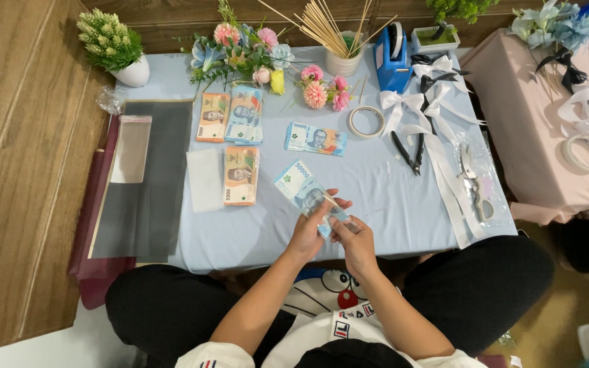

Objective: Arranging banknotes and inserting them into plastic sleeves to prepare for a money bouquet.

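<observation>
Head view: you sit cross-legged at a low table (pixel 253 232) under a smooth pale blue cloth, looking straight down.
Left hand: your left hand (pixel 308 228) has its fingers curled and pinched on the near end of a blue banknote (pixel 303 189).
Right hand: your right hand (pixel 356 240) is closed on the same note's lower corner, thumb on top, touching the left hand.
Blue banknote: thin flat paper, rectangular, slanting up and left from your fingers, held just above the cloth near the table's front edge.
Stacks: two thick rectangular wads of tan notes (pixel 241 175) and (pixel 213 117) lie flat left of your hands; a bluish wad (pixel 245 114) sits beside the upper one, and another blue wad (pixel 315 139) lies further right.
Clear sleeve: a glossy, see-through plastic rectangle (pixel 204 180) lies just beside the nearer tan wad.
Dark sheet: a large matt grey sheet (pixel 143 204) hangs over the table's left edge, with a second clear sleeve (pixel 131 148) on it.
Flowers: soft fabric blooms, pink, blue and yellow (pixel 247 51), lie at the far edge, two pink pompoms (pixel 322 88) near them.
Sticks: thin pale wooden skewers (pixel 328 27) fan out of a white cup.
Tape: a flat ring of clear tape (pixel 367 121) lies by a blue hard-plastic dispenser (pixel 391 58).
Ribbons: satin white bows (pixel 410 105) trail long tails toward you; black-handled pliers (pixel 408 150) lie across them.
</observation>
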